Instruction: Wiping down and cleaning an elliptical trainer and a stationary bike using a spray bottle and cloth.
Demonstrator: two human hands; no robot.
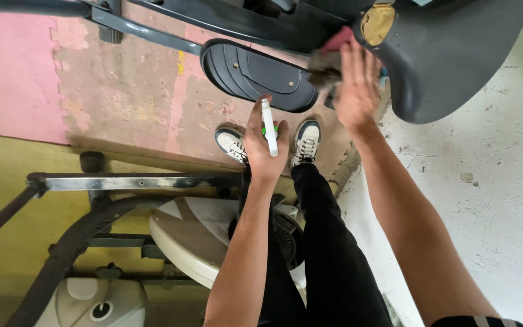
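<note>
My left hand (263, 145) grips a white spray bottle (269, 126) with a green part, held above my shoes. My right hand (355, 91) presses a dark reddish cloth (327, 60) against the grey housing of an exercise machine (455, 54), fingers spread flat. Just left of the cloth lies the machine's dark oval foot pedal (255, 75). My legs in black trousers (322, 242) and white sneakers (305, 140) stand below the hands.
Pink and brown foam floor mats (122, 103) lie under the machine. A second machine with a black metal frame (134, 181) and cream flywheel cover (189, 236) sits lower left. Bare whitish concrete floor (491, 200) spreads to the right.
</note>
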